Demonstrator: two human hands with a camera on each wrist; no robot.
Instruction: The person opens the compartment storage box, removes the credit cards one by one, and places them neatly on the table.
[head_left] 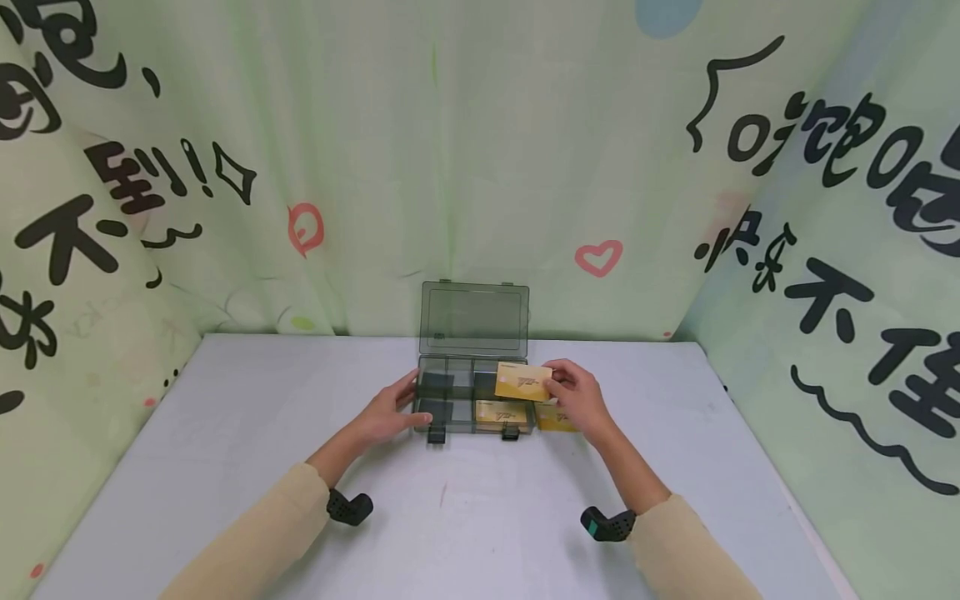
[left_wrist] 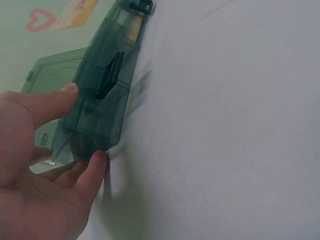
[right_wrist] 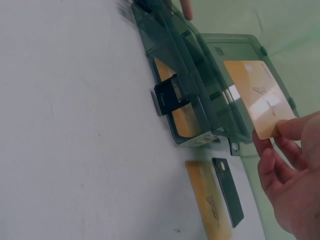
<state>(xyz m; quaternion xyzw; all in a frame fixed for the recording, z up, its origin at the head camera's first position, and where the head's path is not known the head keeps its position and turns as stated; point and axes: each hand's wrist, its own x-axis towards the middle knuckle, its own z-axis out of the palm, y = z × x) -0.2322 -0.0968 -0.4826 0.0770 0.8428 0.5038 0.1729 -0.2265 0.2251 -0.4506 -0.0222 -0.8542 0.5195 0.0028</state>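
Note:
A see-through dark green plastic compartment box [head_left: 462,427] stands on the table with its lid [head_left: 474,317] raised at the back. My left hand [head_left: 390,410] grips the box's left end, thumb over the front wall and fingers along the side. Between thumb and fingers, my right hand [head_left: 581,396] pinches a yellow-and-white card [head_left: 522,382] above the box's right part. One yellow card [head_left: 498,414] lies in the front right compartment. Dark pieces [head_left: 435,385] sit in the left compartments. Beside the box's right end lie another yellow card [right_wrist: 207,200] and a dark card [right_wrist: 228,192].
Two dark latches [head_left: 437,435] stick out from the box's front. The white table [head_left: 465,517] reaches toward me and to both sides. A pale green printed curtain [head_left: 480,167] hangs close behind the raised lid and along both sides.

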